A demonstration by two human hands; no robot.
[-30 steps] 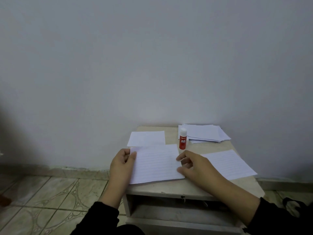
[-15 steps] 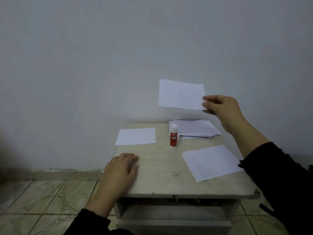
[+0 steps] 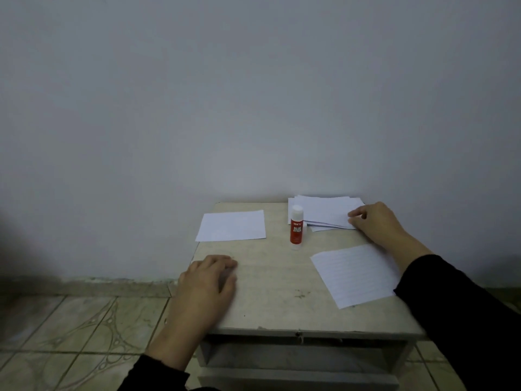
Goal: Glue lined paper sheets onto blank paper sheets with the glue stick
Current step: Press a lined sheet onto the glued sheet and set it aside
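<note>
Against a plain grey wall stands a small pale counter [image 3: 270, 300]. At its far right corner the right hand [image 3: 372, 221] rests on a stack of paper sheets [image 3: 324, 211], fingers curled at the stack's edge. The left hand [image 3: 208, 280] lies flat, fingers relaxed, near the front left. A capped red glue stick [image 3: 296, 228] stands upright mid-counter, between a blank sheet [image 3: 232, 225] and a lined sheet [image 3: 355, 273].
</note>
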